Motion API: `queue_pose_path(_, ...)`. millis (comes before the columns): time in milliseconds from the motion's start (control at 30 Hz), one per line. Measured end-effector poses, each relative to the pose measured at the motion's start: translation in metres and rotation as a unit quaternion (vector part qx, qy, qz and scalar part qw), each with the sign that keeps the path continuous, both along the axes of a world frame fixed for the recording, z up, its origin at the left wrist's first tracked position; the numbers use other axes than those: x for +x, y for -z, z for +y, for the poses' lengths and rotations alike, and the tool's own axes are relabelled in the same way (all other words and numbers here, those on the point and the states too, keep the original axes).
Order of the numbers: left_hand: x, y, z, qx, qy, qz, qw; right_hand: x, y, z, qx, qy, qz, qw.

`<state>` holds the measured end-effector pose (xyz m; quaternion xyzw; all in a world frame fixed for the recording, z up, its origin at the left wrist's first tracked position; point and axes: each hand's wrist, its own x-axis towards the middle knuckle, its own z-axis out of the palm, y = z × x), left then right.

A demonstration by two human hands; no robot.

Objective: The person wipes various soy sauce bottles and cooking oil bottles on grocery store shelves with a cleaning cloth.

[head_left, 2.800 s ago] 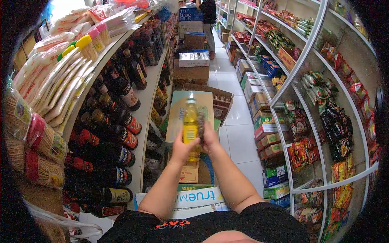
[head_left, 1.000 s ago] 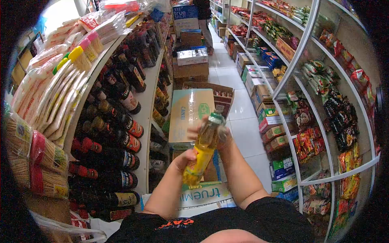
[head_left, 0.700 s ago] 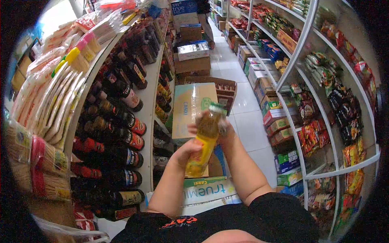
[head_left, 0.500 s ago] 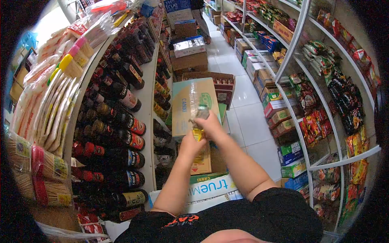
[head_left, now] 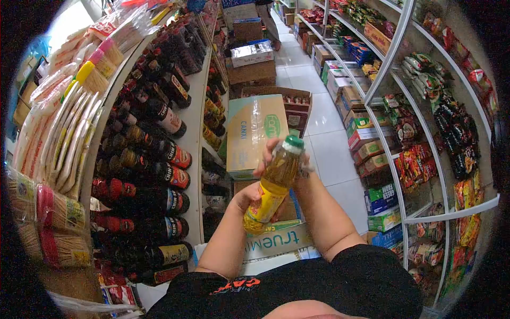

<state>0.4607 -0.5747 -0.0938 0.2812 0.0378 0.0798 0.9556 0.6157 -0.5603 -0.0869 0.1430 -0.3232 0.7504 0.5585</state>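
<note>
A clear plastic bottle of amber liquid, with a green cap and a yellow label, is tilted in front of me with its cap pointing up and away. My left hand grips its lower part from the left, over the label. Around the upper part, from behind, wraps my right hand; its fingertips show on the bottle's left side. Beyond the bottle stands a tan and light-blue carton marked CANXI. Below my hands lies a white carton with blue "true" lettering, partly covered by my forearms.
Dark sauce bottles fill the left shelf, beside packs of wooden sticks. On the right, metal-framed shelves hold snack packets and boxes. A tiled aisle runs ahead past stacked cartons; a person's leg shows at the far end.
The bottle has come closer and turned, so its body and label now show. My hands have shifted apart along it, the right one now behind the upper part.
</note>
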Motion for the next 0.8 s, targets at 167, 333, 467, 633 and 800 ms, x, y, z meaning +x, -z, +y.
queue_pose_path(167, -0.002, -0.007, 0.004, 0.031, -0.094, 0.075, 0.992, -0.001, 0.013, 0.011, -0.002, 0.020, 0.019, 1.000)
queue_pose_path(333, 0.023, 0.014, 0.013, 0.221, -0.353, 0.284, 0.863, 0.003, 0.014, 0.023, -0.382, 0.247, -0.190, 0.870)
queue_pose_path(467, 0.020, 0.006, 0.018, 0.446, -0.286, 0.585, 0.615, -0.033, 0.052, 0.030, -0.159, 0.499, -0.628, 0.576)
queue_pose_path(633, 0.016, 0.045, 0.026, 0.216, -0.580, 0.224, 0.753, -0.039, 0.031, 0.022, -0.012, 0.468, -0.537, 0.702)
queue_pose_path(800, 0.018, 0.024, 0.013, 0.308, -0.684, 0.189, 0.634, -0.038, 0.017, 0.016, -0.291, 0.262, -0.300, 0.870)
